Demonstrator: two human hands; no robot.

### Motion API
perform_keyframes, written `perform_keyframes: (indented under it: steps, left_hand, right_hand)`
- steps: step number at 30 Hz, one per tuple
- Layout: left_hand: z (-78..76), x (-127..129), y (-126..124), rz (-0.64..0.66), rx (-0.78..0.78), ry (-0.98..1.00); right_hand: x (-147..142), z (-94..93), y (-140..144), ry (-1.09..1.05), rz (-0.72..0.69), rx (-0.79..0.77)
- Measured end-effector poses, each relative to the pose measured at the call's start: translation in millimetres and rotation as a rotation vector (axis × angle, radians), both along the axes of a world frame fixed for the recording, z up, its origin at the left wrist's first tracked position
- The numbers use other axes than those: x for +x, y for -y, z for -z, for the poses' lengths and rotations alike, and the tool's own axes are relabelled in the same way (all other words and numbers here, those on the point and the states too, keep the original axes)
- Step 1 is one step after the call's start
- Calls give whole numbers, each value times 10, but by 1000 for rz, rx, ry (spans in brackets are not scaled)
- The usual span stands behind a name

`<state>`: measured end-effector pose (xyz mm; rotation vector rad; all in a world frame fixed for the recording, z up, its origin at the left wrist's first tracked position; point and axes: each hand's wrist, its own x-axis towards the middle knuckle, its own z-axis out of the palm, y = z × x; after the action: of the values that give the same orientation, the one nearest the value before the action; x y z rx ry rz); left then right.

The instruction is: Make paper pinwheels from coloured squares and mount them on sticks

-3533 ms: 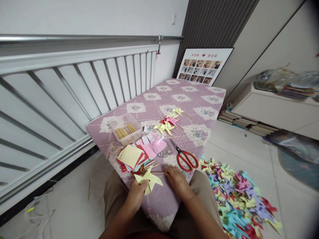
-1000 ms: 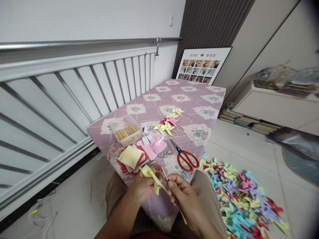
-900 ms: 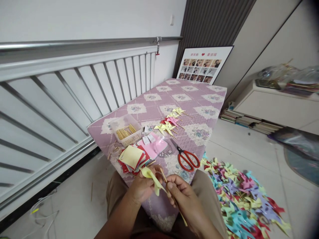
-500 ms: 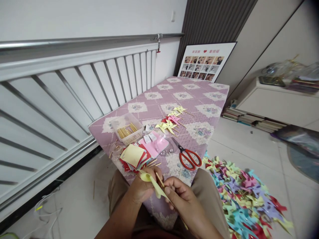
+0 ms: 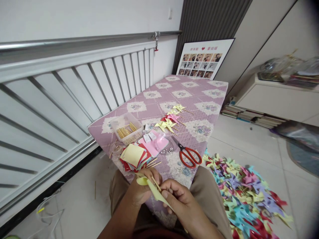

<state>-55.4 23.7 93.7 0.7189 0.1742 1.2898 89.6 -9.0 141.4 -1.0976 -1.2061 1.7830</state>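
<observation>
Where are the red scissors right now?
In the head view, the red scissors lie on the purple quilted mat, right of the pink paper, beyond the right hand.

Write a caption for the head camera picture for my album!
Both hands, left hand and right hand, fit a yellow folded-paper pinwheel onto a thin wooden stick.

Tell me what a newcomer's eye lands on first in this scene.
First, the big heap of paper pinwheels in many colours on the floor at the right. Then the two hands at bottom centre: the left hand grips a yellow pinwheel while the right hand pinches a thin wooden stick against it. Red scissors lie on the purple quilted pad.
</observation>
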Motion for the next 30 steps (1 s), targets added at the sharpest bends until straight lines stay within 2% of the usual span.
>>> perform_keyframes:
  steps: [10,24,30]
  left_hand:
    - [-1,-10,21,-17,-27,-27]
    - [37,-4,35,-28,-60,-83]
    - [8,3,38,-25,-66,-61]
  right_hand:
    - [-14,59,3,-13,-7,12]
    - [-29,34,15,-22,20,-32]
    - [-33,41,5,-27,11,-2]
